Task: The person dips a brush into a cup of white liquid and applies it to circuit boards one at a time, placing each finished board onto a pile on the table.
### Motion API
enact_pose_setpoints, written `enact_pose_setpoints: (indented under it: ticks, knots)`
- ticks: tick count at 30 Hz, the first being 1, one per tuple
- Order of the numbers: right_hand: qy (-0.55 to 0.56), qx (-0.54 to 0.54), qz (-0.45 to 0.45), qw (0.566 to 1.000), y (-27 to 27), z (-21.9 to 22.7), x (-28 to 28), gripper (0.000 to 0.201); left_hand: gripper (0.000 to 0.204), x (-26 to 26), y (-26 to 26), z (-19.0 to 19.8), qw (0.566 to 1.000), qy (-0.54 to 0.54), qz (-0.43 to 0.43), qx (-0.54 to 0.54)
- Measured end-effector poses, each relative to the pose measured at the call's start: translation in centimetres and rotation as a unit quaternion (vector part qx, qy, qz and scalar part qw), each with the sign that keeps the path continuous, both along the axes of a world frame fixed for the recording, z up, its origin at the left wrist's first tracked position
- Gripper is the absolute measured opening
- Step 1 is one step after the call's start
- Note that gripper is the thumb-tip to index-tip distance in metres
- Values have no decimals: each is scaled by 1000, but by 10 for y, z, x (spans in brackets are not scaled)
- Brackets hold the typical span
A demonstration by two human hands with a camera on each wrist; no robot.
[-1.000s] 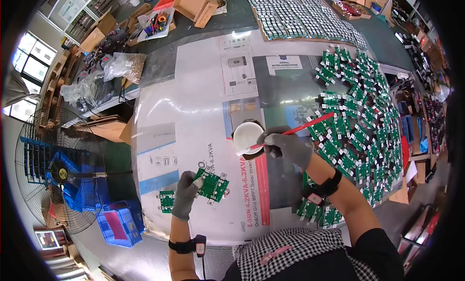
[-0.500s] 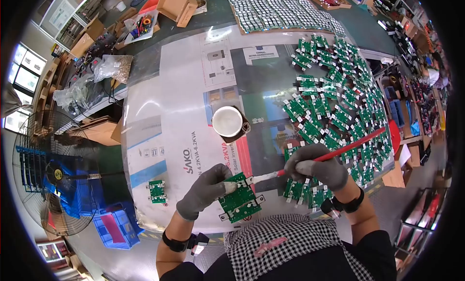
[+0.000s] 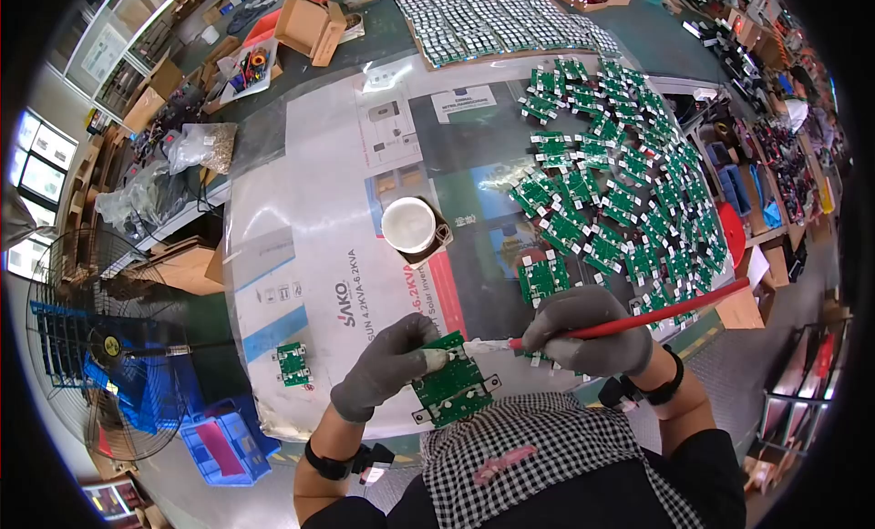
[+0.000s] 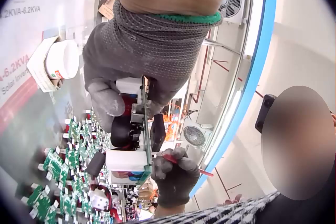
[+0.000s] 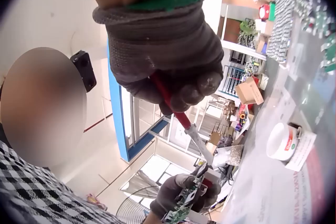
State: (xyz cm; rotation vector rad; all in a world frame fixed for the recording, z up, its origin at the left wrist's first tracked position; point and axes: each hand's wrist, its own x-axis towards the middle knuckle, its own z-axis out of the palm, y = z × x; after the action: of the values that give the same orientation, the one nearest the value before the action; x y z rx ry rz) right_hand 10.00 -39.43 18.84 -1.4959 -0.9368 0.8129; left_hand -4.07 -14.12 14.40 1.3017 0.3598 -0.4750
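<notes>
My gloved left hand [image 3: 387, 365] grips a green circuit board [image 3: 456, 388] by its upper left edge, low over the table's near edge. In the left wrist view, dark and white components stand out from the board's other face. My gloved right hand [image 3: 588, 333] holds a long red stick [image 3: 674, 310] whose tip [image 3: 488, 345] is coated with white paste. That tip lies right at the board's upper corner, close to the left thumb. Beyond the hands stands a white tub [image 5: 281, 139] in a small cardboard holder. A second circuit board [image 3: 293, 364] lies alone on the left.
Many loose circuit boards [image 3: 583, 187] cover the table's right side. Rows of boards [image 3: 501, 23] fill a cardboard sheet at the back. A plastic bag [image 3: 208, 148] of small parts sits at the back left. Beside the table are a fan [image 3: 109, 347] and a blue crate [image 3: 223, 447].
The stick came away from the tub and over to the held board, which moved right and nearer the body. In the last half second its tip shifted slightly at the board's corner.
</notes>
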Motion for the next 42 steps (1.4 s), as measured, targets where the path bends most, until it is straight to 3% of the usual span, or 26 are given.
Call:
enact_pose_setpoints:
  ticks: [4,10,13,16,19,22,25,26,30,34,36,38,42]
  knots:
    - [76,-67,-24,995,-6,1,0,16,21,-2,0,0,1000,-4,-4,15]
    - [15,31,1,999,-14,3,-14,15,20,-5,9,-1,998,7,56,0]
    - [12,-3,49,999,-10,5,-11,14,20,-2,4,-1,997,-12,72,-2]
    - [20,-7,43,999,-13,-4,-7,14,18,-4,7,-4,998,-11,54,-6]
    - [-30,-25,1,999,-15,5,-3,15,21,-7,12,-9,998,-4,56,-17]
    - [-36,-5,-20,999,-18,9,-2,16,38,-6,5,-11,992,-41,119,-33]
    - [-19,-23,-134,991,-21,18,-9,18,59,0,-2,-7,982,-54,171,-64]
    - [-28,9,-155,988,-20,18,-10,19,64,1,-5,-13,973,-35,192,-124]
    - [-14,-13,-176,984,-24,2,-21,18,45,19,-27,-63,914,1,197,-356]
    - [-147,29,-189,971,-29,-7,-30,17,36,27,-56,-56,924,-6,258,-281]
    - [-211,46,-181,959,-33,-12,-29,18,38,32,-67,-47,943,-73,257,-197]
    - [-263,57,-185,945,-36,-15,-27,19,43,38,-71,-29,947,-65,254,-187]
    - [-265,79,-182,943,-40,-16,-26,17,42,41,-76,-21,934,-104,261,-222]
